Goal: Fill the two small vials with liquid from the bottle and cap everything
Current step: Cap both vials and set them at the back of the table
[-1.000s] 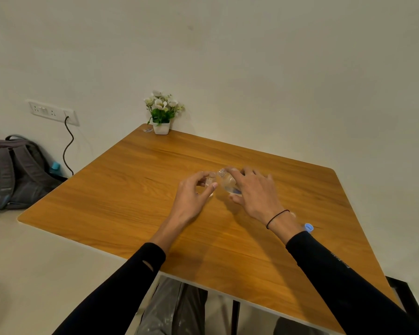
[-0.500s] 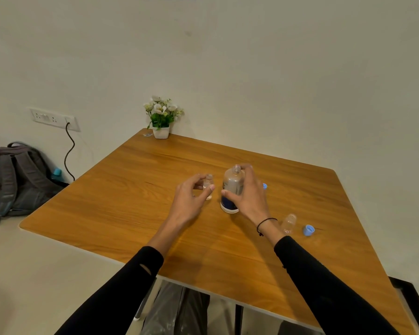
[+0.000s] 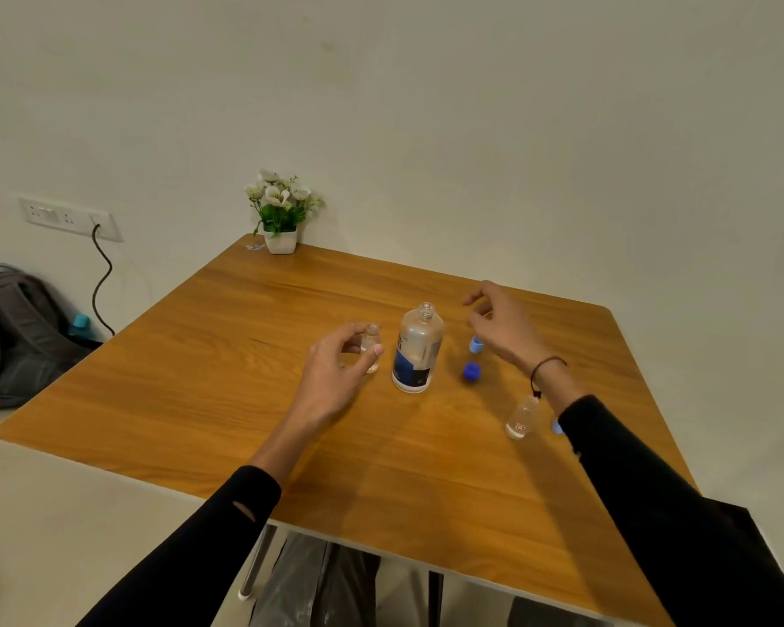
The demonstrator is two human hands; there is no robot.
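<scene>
A person's 2 arms in black sleeves reach forward from the near edge over a wooden table point(image 3: 200, 400) with rounded corners. Nearest on the right, a small clear vial point(image 3: 522, 418) stands uncapped on the table just beside the right forearm, with a bit of a light blue cap point(image 3: 557, 428) showing at the sleeve's edge right of it. The left hand point(image 3: 336, 373) is left of centre, thumb and fingers wrapped around a second small clear vial point(image 3: 371, 350) that stands upright and uncapped on the table. Just right of that vial stands the bottle point(image 3: 416, 350), clear with a dark blue and white label, upright, its neck open, with no hand touching it. Right of the bottle, a dark blue cap point(image 3: 472, 371) lies on the table, and a light blue cap point(image 3: 476, 344) lies just beyond it. The right hand point(image 3: 503, 325), a dark cord around its wrist, hovers above and just right of these 2 caps with fingers loosely curled, gripping nothing. At the far left corner of the table sits a small white pot of white flowers point(image 3: 281, 214). On the floor at far left, a grey backpack point(image 3: 14, 332) leans against the wall beneath a wall socket point(image 3: 69, 217) with a black cable plugged in.
</scene>
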